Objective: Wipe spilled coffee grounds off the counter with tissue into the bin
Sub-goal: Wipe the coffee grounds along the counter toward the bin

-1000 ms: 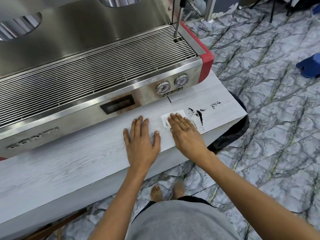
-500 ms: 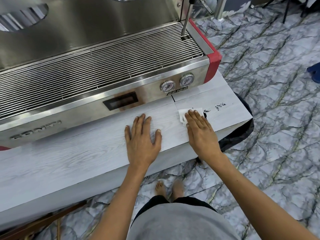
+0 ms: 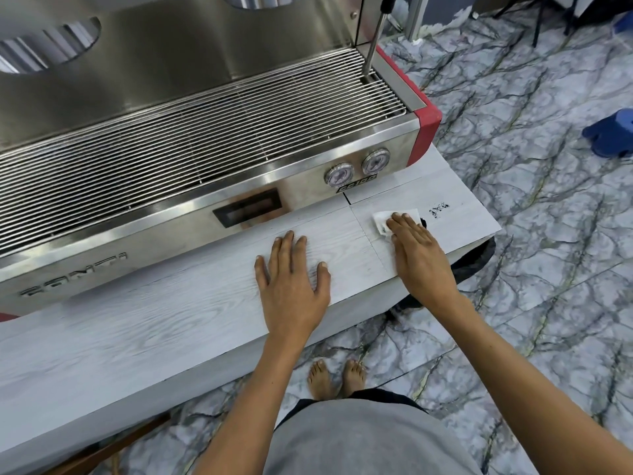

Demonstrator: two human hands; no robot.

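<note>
My right hand (image 3: 418, 255) presses flat on a white tissue (image 3: 394, 217) on the pale wood-grain counter (image 3: 171, 320), near its right end. A small heap of dark coffee grounds (image 3: 423, 222) shows at the tissue's right edge. A separate patch of grounds (image 3: 439, 210) lies further right, untouched. My left hand (image 3: 291, 282) rests flat on the counter with fingers spread, holding nothing. A black bin bag (image 3: 476, 262) hangs below the counter's right end, mostly hidden by the counter and my right wrist.
A large steel espresso machine (image 3: 205, 149) with a wire drip grate, two gauges (image 3: 356, 169) and red side panel fills the counter behind my hands. A steam wand (image 3: 375, 36) stands at its right. The floor is marbled; a blue object (image 3: 613, 135) lies far right.
My right hand has slid the tissue to the right along the counter, gathering the larger smear of grounds in front of it. My left hand has stayed flat in place.
</note>
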